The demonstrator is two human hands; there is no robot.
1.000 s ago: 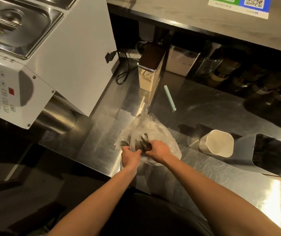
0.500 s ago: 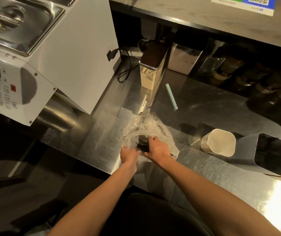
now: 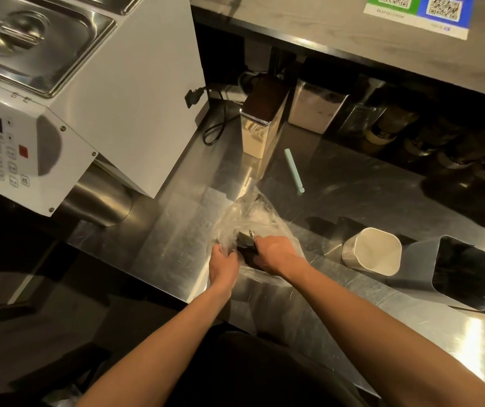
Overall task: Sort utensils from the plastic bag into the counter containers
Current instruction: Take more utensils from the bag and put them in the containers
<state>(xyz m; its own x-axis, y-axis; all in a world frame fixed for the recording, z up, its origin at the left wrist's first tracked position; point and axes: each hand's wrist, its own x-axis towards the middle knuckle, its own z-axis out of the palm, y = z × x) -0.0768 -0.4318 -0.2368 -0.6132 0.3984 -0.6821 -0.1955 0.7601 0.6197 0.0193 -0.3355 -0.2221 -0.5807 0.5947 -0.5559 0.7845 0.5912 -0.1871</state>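
Note:
A clear plastic bag [image 3: 247, 218] lies crumpled on the steel counter [image 3: 182, 218] near its front edge. Dark utensils [image 3: 245, 240] bunch together inside its mouth. My left hand [image 3: 223, 264] grips the bag's near left edge. My right hand [image 3: 276, 252] reaches into the bag, fingers curled around the dark utensils. To the right lie a white container [image 3: 373, 251], tipped on its side and open toward me, and a grey container [image 3: 458, 271] holding dark utensils.
A large white machine [image 3: 123, 92] with a keypad overhangs the counter's left end. A tall cream canister [image 3: 260, 121], a black cable [image 3: 216, 130] and a pale green stick [image 3: 293, 170] sit behind the bag. Jars line the dark shelf at the back right.
My right hand has shifted deeper into the bag over the utensils, and the bag has bunched up taller. The left hand stays on the bag's edge.

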